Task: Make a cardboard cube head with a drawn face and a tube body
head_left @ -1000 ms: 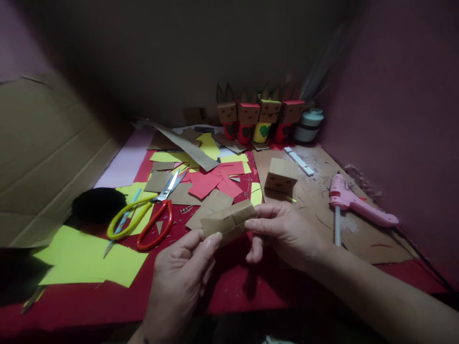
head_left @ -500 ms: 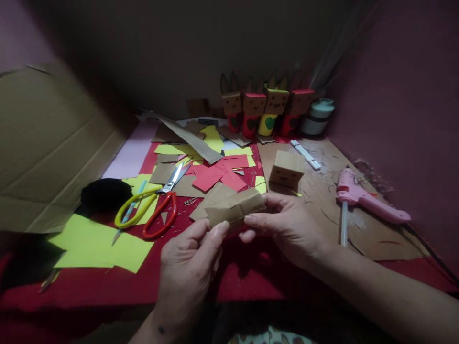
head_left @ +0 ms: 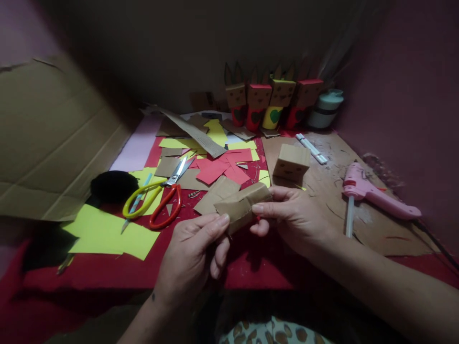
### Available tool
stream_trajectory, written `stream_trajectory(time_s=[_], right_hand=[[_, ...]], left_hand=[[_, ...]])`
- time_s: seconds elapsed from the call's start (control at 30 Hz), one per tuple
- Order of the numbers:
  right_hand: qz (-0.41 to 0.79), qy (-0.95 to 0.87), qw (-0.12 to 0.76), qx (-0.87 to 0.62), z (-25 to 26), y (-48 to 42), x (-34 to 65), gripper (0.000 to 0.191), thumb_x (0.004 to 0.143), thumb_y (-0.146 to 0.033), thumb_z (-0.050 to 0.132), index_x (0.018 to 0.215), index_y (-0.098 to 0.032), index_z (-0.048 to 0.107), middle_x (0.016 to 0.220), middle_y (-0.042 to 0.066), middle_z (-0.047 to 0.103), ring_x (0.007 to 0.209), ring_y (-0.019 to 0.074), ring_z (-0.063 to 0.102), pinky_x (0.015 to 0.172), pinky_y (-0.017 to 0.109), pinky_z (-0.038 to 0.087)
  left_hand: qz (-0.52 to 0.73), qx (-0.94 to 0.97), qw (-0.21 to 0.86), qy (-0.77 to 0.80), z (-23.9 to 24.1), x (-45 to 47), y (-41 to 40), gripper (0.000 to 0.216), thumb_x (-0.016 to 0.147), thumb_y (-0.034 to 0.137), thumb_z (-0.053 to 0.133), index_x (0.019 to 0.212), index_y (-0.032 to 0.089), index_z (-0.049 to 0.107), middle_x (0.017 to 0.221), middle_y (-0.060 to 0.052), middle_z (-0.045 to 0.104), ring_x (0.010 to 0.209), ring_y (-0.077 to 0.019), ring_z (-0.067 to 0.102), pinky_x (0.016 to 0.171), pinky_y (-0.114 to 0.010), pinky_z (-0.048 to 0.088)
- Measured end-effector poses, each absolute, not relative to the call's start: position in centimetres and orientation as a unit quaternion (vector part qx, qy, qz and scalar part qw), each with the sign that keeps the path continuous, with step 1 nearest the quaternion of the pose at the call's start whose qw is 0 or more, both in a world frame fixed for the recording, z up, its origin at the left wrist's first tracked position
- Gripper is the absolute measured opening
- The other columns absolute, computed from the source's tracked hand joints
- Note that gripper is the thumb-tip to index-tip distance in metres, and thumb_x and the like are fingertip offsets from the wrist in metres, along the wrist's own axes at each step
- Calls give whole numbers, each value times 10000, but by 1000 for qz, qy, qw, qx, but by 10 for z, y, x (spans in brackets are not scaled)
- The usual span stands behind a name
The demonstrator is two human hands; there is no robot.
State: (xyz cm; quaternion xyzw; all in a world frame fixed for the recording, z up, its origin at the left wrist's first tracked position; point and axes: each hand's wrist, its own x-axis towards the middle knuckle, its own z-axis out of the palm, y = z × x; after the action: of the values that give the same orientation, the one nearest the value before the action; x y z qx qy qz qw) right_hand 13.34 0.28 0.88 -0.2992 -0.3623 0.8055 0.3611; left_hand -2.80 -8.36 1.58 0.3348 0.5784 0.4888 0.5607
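Note:
Between my two hands is a small folded piece of brown cardboard [head_left: 239, 206], held above the red tabletop. My left hand [head_left: 195, 248] pinches its left end between thumb and fingers. At the right end, my right hand [head_left: 292, 217] grips it with thumb and index finger. Flat cardboard pieces [head_left: 217, 195] lie just behind it. A small cardboard box with a drawn face [head_left: 291, 165] sits beyond my right hand. Scissors with one yellow and one red handle [head_left: 165, 195] rest open to the left.
A pink glue gun [head_left: 376, 193] lies on a cardboard sheet [head_left: 390, 243] at right, near white glue sticks [head_left: 311, 149]. Several box-headed figures [head_left: 276, 102] stand at the back beside a jar [head_left: 325, 110]. Yellow paper [head_left: 107, 236], a pencil [head_left: 136, 205] and red scraps [head_left: 215, 168] lie left.
My left hand's thumb has shifted along the cardboard's lower left edge, and its lower fingers now show. The piece has tilted slightly. The whole view has shifted a little.

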Motion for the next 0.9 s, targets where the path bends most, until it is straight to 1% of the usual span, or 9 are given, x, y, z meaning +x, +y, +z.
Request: stream_trajectory(time_s=[0.17,0.27,0.37,0.47,0.53,0.57,0.67,0.77,0.9], right_hand=[[792,-361,374,-320,11,4,133,181,590,-180,888,733,-131,789,548,-2,708,410,82,625,507,182,529],[792,-364,369,-323,11,5,133,200,571,-189,898,729,-132,790,616,22,747,412,82,633,483,171,519],[799,-369,357,-312,12,4,133,174,598,-180,881,743,-135,797,630,36,759,427,91,650,495,170,529],[805,-375,350,-299,12,2,134,136,643,-163,852,768,-140,806,626,37,759,436,94,660,514,172,540],[805,-381,349,-292,12,1,135,123,665,-161,841,783,-146,810,631,35,760,446,89,664,534,168,546],[804,-384,349,-290,12,0,135,118,673,-161,838,787,-148,810,636,34,761,452,86,666,547,166,549],[801,-391,350,-289,12,0,136,113,689,-165,830,800,-154,811,649,27,760,463,76,668,576,162,555],[801,-396,349,-283,11,0,136,113,693,-177,832,803,-160,814,614,14,740,461,77,665,578,168,559],[795,-417,344,-276,10,2,137,132,664,-196,861,786,-166,818,668,23,762,477,90,678,536,164,550]], left_hand=[[499,310,581,563,23,-23,-83,400,823,462,681,556,166,644,410,-18,590,315,-114,510,343,-194,380],[508,292,528,615,28,-16,-83,241,715,365,785,633,171,669,436,33,580,313,-82,478,324,-169,370],[508,301,468,658,27,-12,-84,201,638,299,843,643,159,699,416,66,524,326,-62,441,327,-158,350],[532,307,427,664,22,-9,-85,207,632,316,855,733,152,777,499,27,608,413,-108,536,380,-198,432],[545,311,406,665,19,-7,-86,210,659,323,840,790,162,807,505,26,601,433,-108,529,388,-200,432],[550,315,394,666,18,-6,-86,185,674,319,830,778,168,809,480,39,564,423,-93,493,378,-186,404],[569,331,358,662,16,-3,-85,130,691,273,811,628,176,753,436,70,451,410,-54,377,352,-153,305],[591,349,345,640,15,-3,-84,148,698,246,800,584,182,732,503,44,546,466,-74,448,392,-161,366],[593,385,302,640,14,-7,-82,97,723,241,786,632,209,776,576,25,647,555,-121,569,483,-191,468]])
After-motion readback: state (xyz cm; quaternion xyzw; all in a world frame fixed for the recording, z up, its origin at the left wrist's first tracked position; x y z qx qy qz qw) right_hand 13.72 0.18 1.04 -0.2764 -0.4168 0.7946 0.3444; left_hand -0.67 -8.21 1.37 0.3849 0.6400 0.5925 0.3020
